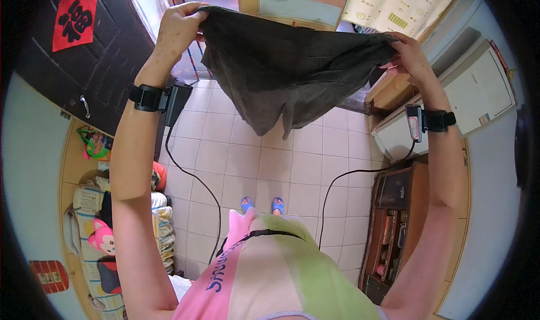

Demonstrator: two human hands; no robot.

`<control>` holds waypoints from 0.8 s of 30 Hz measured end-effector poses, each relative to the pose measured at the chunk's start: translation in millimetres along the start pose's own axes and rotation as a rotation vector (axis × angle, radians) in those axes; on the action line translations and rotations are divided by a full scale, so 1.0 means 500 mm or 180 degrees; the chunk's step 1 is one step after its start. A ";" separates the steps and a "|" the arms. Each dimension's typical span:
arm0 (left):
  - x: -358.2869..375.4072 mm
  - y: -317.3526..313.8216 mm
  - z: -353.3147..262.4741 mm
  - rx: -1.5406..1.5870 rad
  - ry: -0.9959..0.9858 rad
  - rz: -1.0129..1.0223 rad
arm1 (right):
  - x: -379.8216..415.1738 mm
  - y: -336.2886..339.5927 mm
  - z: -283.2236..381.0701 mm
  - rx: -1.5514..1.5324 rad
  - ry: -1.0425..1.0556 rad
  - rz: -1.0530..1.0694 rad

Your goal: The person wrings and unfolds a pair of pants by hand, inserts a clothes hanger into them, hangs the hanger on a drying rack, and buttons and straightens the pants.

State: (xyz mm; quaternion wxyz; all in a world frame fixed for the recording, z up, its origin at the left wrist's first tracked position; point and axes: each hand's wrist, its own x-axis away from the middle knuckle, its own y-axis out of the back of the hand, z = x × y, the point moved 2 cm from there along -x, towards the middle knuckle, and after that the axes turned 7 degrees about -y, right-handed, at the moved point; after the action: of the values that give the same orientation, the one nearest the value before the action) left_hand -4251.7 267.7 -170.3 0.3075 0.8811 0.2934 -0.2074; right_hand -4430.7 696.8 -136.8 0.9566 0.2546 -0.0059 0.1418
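A black cloth garment (287,67) hangs stretched between my two hands at the top of the head view. My left hand (183,28) pinches its upper left corner, thumb over the edge. At the opposite upper corner, my right hand (410,57) grips the fabric between thumb and fingers. The top edge sags slightly in the middle. Below it, the cloth falls in folds to a lower hem with a notch near the centre. Both arms are raised and extended, each wrist wearing a black strap with a cabled device.
Pale floor tiles (242,162) lie below. A dark door (39,67) with a red paper sign stands left, above a bench with cloths and a pink plush toy (102,237). On the right are a white fridge-like cabinet (484,95) and a brown wooden cabinet (416,207).
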 end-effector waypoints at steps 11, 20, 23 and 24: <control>0.053 0.105 0.020 -0.0234 0.0033 0.0266 | -0.021 -0.032 0.027 0.0409 0.0202 0.0484; 0.125 0.075 0.305 -0.0740 0.1389 0.0329 | -0.210 -0.317 -0.085 0.1018 -0.0456 0.1175; 0.119 0.100 0.320 -0.1209 0.0630 0.0287 | -0.220 -0.361 -0.014 0.1464 0.0001 0.1433; 0.081 0.133 0.280 -0.1369 0.0224 0.0051 | -0.235 -0.347 0.029 0.1683 0.0269 0.1561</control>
State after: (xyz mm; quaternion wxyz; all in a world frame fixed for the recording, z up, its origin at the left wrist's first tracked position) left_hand -4204.9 148.0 -265.9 0.4795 0.8042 0.3345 -0.1067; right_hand -4495.2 514.0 -218.5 0.7947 0.4781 0.0095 0.3740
